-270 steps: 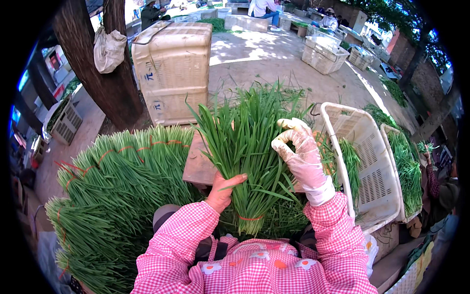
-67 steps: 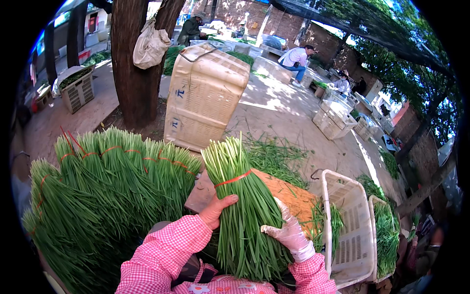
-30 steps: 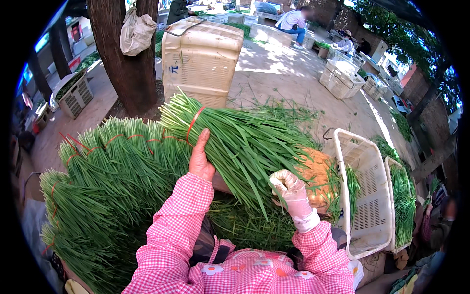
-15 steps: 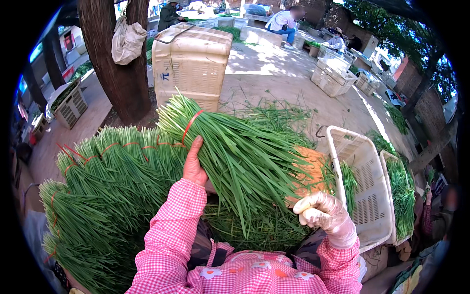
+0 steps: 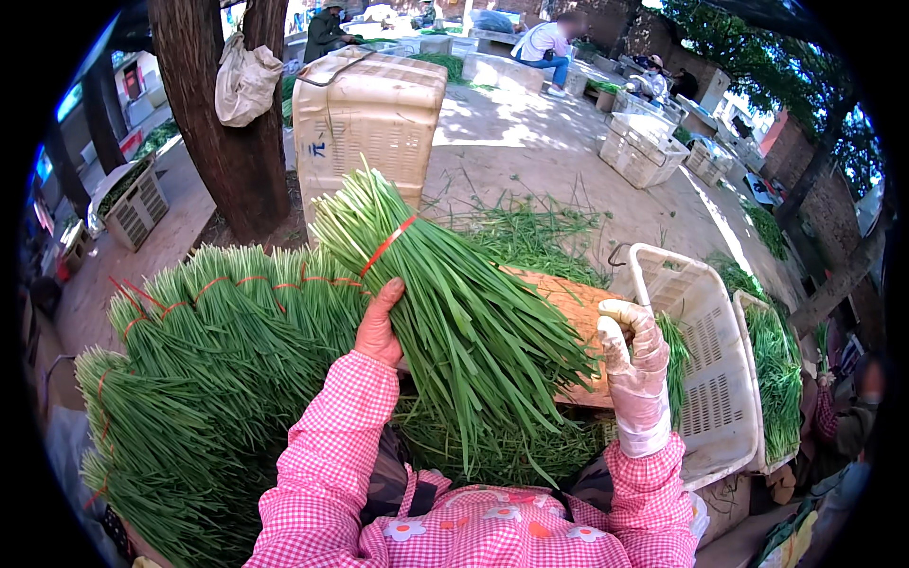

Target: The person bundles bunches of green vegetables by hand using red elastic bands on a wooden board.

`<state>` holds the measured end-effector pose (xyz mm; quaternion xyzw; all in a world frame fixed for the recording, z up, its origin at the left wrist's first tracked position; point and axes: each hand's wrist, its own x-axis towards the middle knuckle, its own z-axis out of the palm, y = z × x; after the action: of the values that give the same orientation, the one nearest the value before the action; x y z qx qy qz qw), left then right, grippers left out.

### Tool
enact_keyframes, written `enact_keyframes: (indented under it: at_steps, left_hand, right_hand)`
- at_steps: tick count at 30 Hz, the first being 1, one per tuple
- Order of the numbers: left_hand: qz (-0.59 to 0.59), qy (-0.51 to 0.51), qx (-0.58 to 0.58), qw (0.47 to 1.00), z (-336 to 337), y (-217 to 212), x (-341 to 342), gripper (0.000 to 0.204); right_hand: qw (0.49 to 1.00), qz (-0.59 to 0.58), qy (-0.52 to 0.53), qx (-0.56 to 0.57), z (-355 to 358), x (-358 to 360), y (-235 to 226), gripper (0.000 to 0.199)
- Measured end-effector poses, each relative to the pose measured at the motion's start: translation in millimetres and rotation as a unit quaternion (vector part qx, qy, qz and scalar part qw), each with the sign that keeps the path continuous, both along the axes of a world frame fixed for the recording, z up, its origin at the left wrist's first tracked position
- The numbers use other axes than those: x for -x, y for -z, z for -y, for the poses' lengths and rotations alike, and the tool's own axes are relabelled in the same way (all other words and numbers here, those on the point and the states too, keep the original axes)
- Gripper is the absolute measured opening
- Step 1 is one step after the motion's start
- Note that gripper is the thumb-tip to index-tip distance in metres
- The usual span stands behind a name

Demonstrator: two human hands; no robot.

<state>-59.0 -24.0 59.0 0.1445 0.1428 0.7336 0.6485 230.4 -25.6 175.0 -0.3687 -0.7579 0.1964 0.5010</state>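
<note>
The bunch (image 5: 464, 303) slants in front of the person, cut ends up at the left, leaf tips down at the right, overlapping the board (image 5: 576, 305). The left hand (image 5: 380, 327) grasps it just below the red band (image 5: 388, 244); the gloved right hand (image 5: 632, 355) stands near the tips with fingers curled, and whether anything is pinched there I cannot tell. It should handle as light, springy at the stems, limp and easily creased toward the tips, perhaps a little slick; the best hold looks to be at the band, where the stems pack tight. Counted: one bunch in hand, one band on it, one board, two crates (image 5: 710, 379) at right, one tan crate (image 5: 369, 123) beyond; the banded bunches in the pile (image 5: 218, 350) at left overlap too much to count
</note>
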Motion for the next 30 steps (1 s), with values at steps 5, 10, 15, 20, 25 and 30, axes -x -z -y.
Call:
enact_keyframes:
  at_steps: [5,10,15,20,25,30]
  left_hand:
    - [-0.017,0.031,0.002,0.999,-4.0,1.7,-5.1,0.047]
    - [-0.085,0.006,-0.006,0.996,-0.4,-4.7,-10.8,0.055]
    - [-0.115,-0.012,-0.008,0.993,-1.1,-9.2,-15.4,0.06]
    - [-0.13,-0.046,0.005,0.99,-5.3,-4.5,-18.1,0.063]
    - [-0.169,-0.09,-0.001,0.982,-4.1,-6.2,-18.8,0.061]
    - [-0.162,-0.151,0.009,0.975,-8.9,-2.9,-10.6,0.052]
  right_hand:
    - [0.985,0.111,-0.069,-0.111,-1.5,28.2,4.1,0.025]
    - [0.99,0.07,-0.076,-0.096,7.3,42.7,4.3,0.024]
    - [0.981,0.093,-0.162,-0.055,24.0,57.1,29.3,0.02]
    - [0.971,0.225,-0.021,-0.075,20.6,71.0,60.2,0.039]
    - [0.979,0.2,0.033,-0.003,1.2,66.7,65.5,0.01]
    - [0.95,0.285,0.128,0.005,-17.1,7.4,91.4,0.012]
